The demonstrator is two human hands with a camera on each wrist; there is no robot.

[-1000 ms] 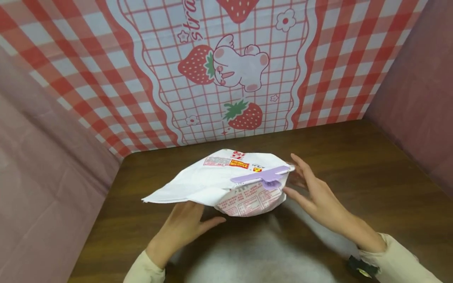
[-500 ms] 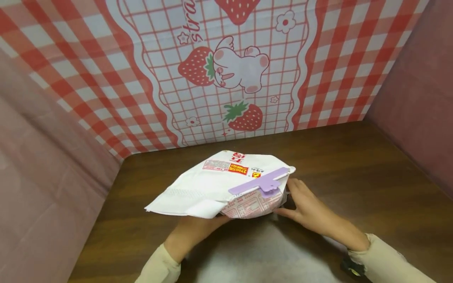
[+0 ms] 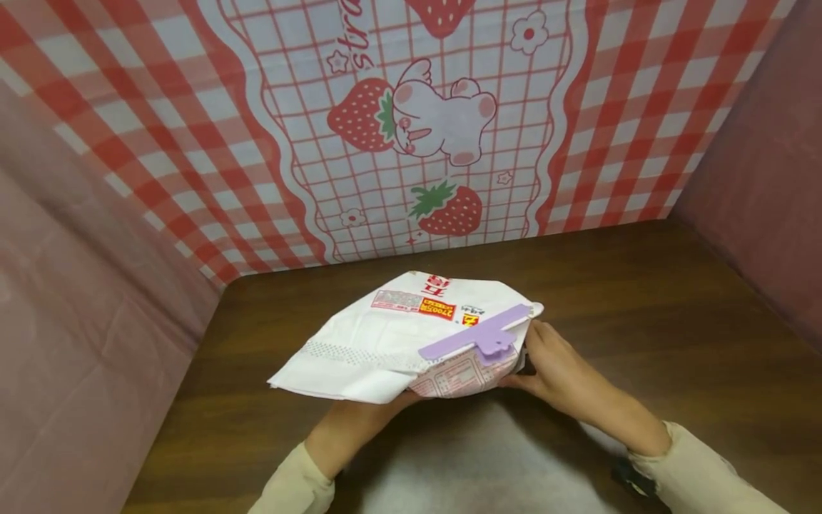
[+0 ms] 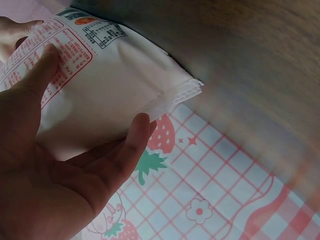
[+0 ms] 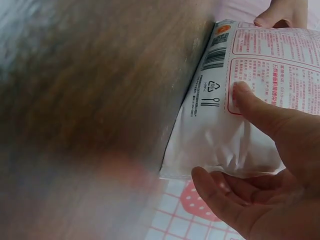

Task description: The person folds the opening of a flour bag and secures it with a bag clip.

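Observation:
A white flour bag (image 3: 366, 343) with red and yellow print stands on the table, its top folded over and leaning to the left. Across the fold sits a purple sealing clip (image 3: 481, 334). My left hand (image 3: 353, 428) grips the bag's lower left; in the left wrist view its thumb lies on the red-printed face, fingers around the side. The right hand (image 3: 568, 371) holds the opposite side. In the right wrist view, that thumb presses the printed face (image 5: 250, 100) while the fingers curl at the bag's edge. The head view hides most of the left fingers beneath the flap.
The brown wooden table (image 3: 693, 321) extends around the bag. Behind it hangs a red-and-white strawberry cloth (image 3: 443, 128), with pink curtains (image 3: 83, 285) at both sides. A pale glare lies on the table's near middle.
Both hands have closed in on the bag and now grip its sides. The bag has turned slightly, its flap dropping a little and the clip showing more fully.

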